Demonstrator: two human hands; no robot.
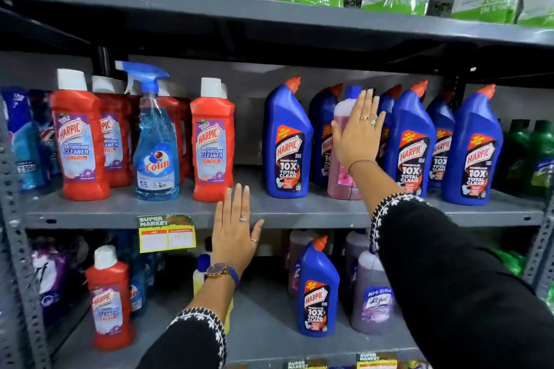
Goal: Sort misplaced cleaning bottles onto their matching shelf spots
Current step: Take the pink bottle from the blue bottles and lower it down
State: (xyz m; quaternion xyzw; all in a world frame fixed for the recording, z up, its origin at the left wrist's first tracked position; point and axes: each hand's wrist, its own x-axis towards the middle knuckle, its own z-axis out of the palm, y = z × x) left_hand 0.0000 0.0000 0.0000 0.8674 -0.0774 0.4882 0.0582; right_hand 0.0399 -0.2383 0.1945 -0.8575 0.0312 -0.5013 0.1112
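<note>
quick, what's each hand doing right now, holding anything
Left hand: open, fingers spread flat over the middle shelf edge, holding nothing.
Right hand: open, palm against the pink bottle among the blue ones, no grip closed yet.

Bare middle shelf [254, 186] between the red Harpic bottle [212, 141] and blue Harpic bottle [287, 141] leaves room; elsewhere bottles crowd.

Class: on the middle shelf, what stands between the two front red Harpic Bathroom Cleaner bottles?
The head view shows a blue Colin spray bottle between the left red bottle and the right red bottle.
</note>
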